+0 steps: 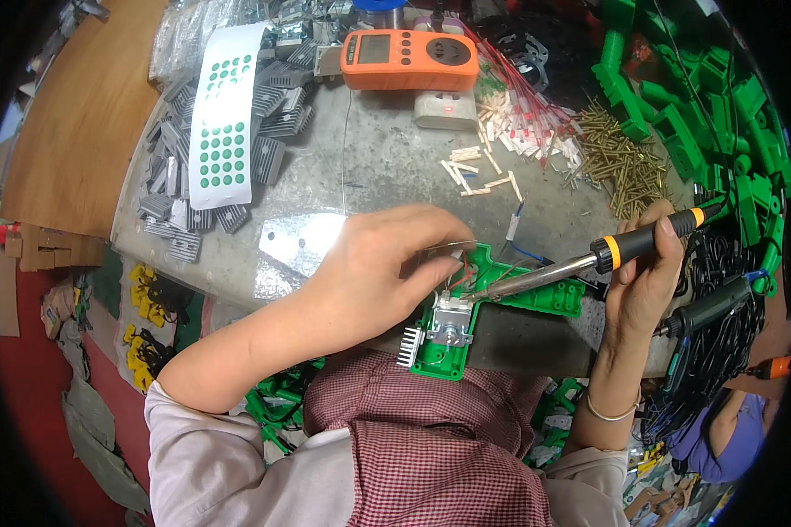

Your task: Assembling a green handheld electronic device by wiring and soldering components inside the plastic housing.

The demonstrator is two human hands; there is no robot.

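My right hand (646,277) is closed around the black and orange handle of a soldering iron (554,274). Its long metal barrel slants down left, with the tip over an open green plastic housing (536,297). Inside the housing sits a small silver metal motor (451,323), with red wires (464,277) beside it. My left hand (391,255) pinches a thin length of solder wire (453,244) just above the motor's end, close to the iron's tip. The exact contact at the tip is too small to make out. A white finned piece (408,346) sticks out from the housing's left side.
An orange multimeter (410,60) lies at the back by a white power socket (446,111). Grey finned blocks (272,162) and a sticker sheet (226,119) are at left. Brass screws (622,158), red wires and green housings (677,132) crowd the right. Another tool (707,306) with black cables is right.
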